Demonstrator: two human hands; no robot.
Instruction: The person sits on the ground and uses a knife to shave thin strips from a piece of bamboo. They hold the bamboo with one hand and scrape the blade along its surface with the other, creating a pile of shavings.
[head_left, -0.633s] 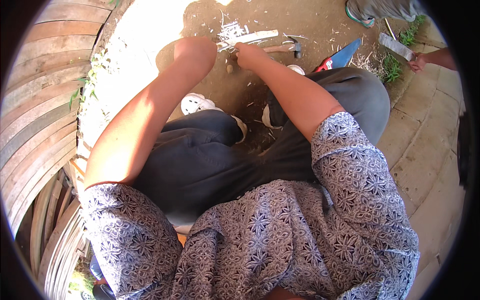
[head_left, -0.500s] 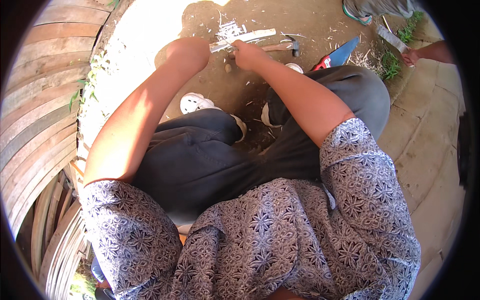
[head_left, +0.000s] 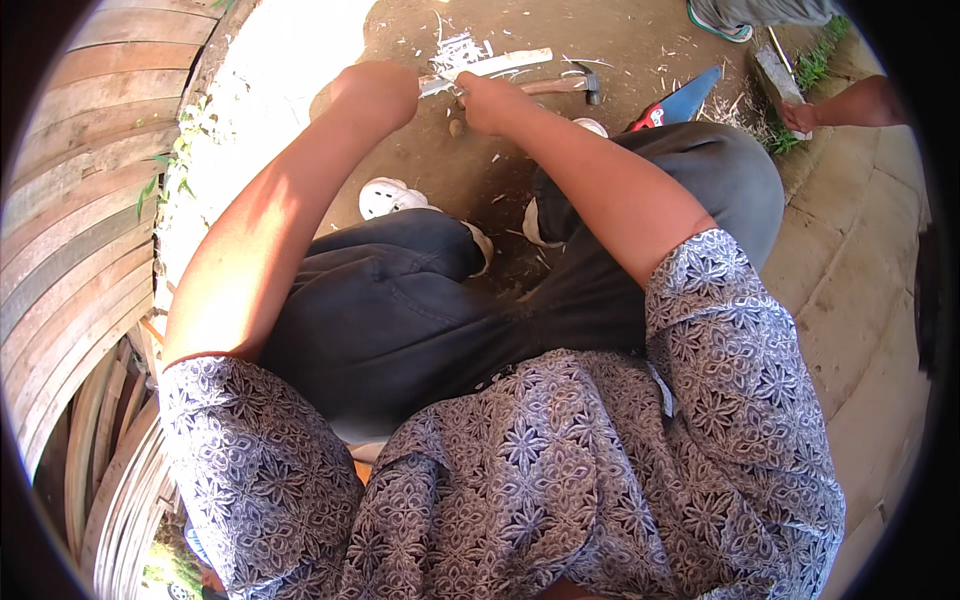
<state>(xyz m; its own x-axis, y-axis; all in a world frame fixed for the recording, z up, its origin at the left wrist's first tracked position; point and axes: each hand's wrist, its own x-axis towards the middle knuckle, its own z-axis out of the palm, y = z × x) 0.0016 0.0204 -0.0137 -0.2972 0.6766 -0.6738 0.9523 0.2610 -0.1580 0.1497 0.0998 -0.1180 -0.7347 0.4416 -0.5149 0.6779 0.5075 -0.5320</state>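
Both my hands are out in front of me, low over the dirt ground. My left hand (head_left: 378,92) is closed in a fist at the left end of a pale wooden strip (head_left: 515,61), which slants up to the right. My right hand (head_left: 487,103) is closed beside the strip, on the near side. A thin thing shows between the two hands, but its kind is too small to tell. Just right of my right hand lies a hammer (head_left: 560,86) with a wooden handle and a dark head. White shavings (head_left: 458,50) are scattered beyond the strip.
A handsaw (head_left: 685,98) with a blue blade and red handle lies by my right knee. At the far right another person's hand (head_left: 800,116) holds a long flat grey piece (head_left: 772,78). A plank wall (head_left: 100,140) curves along the left. My white shoes (head_left: 388,198) are below.
My hands have shifted slightly up and left, staying at the strip. The other person's hand has moved a little left and down, with the grey piece turned more upright.
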